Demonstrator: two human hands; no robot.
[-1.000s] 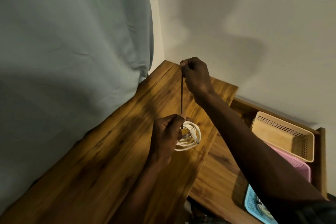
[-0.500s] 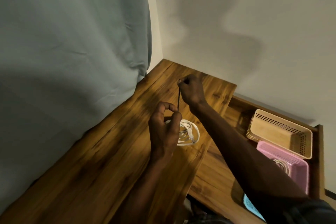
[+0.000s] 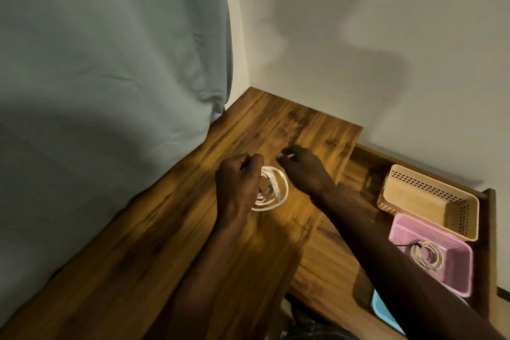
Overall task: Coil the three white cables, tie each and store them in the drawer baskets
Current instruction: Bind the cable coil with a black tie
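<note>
At frame centre the coiled white cable [image 3: 271, 189] is pinned on the table [image 3: 165, 243] by the left hand [image 3: 238, 186], fingers curled shut on it, so the right hand [image 3: 302, 171], fingertips pinched together, can presumably tie it.

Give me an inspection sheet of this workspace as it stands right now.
Surface: wooden desk top, bare apart from one coil; open drawer to its right.
Job's things: white cable coil on the desk; beige basket looks empty; pink basket holds a tied coil; blue basket mostly hidden.
Clutter: nothing seen.
Grippers: left hand closed on the desk coil; right hand pinched just beyond it, contents blurred.
Cables: two coils visible; the third not visible.
Surroundings: grey-green curtain left, white wall behind.
</note>
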